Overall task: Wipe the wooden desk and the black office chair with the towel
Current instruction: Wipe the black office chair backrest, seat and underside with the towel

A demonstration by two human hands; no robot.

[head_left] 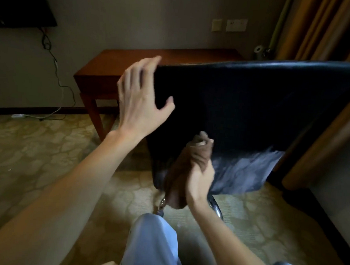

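My right hand (199, 179) is curled round the bunched brown towel (178, 173), soft and creased, and presses it to the lower back of the chair (252, 108). My left hand (139, 98) is spread, fingers straight, at the backrest's top left corner; blur prevents confirming firm contact. The backrest is broad, smooth, black and faintly glossy. Risk: the chair may swivel or shift under wiping pressure, since the left hand braces without gripping. Beyond stands the desk (120, 68), reddish wood, flat-topped, square-legged.
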